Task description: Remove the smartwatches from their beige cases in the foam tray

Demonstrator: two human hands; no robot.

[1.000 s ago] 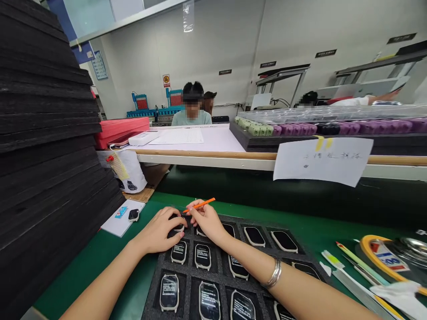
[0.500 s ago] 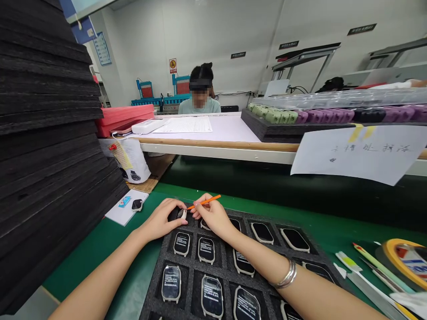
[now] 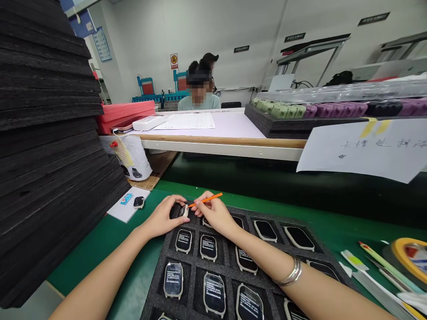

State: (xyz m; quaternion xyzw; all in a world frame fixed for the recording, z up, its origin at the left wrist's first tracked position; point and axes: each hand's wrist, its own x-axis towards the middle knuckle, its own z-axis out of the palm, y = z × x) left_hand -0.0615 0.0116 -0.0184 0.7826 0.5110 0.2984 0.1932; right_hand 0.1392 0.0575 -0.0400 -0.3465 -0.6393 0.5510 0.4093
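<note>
At the far left corner of a black foam tray (image 3: pixel 191 256), my left hand (image 3: pixel 162 216) grips a strapless smartwatch (image 3: pixel 184 210) between thumb and fingers, tilted on its side in its compartment. My right hand (image 3: pixel 212 212) pinches an orange stick-shaped tool (image 3: pixel 211 198), too thin to name more exactly. Its left end meets or nearly meets the watch's side; I cannot tell which. Other watch bodies lie face up in the tray, such as a watch with lit text (image 3: pixel 183 241) and a dark-screened watch (image 3: pixel 265 230). My right forearm hides some of them.
Stacked black foam sheets (image 3: pixel 50 146) rise on the left, beside a white pad (image 3: pixel 125 212) bearing another watch (image 3: pixel 138 202). Yellow tape (image 3: pixel 405 246) and slim tools (image 3: pixel 376 262) lie right. A shelf (image 3: pixel 220 149) crosses behind; a person (image 3: pixel 200 100) sits beyond it.
The camera view has shifted slightly. My hands stay at the same watch, which now looks turned a little more onto its side. Behind the seated person, another person's head shows more.
</note>
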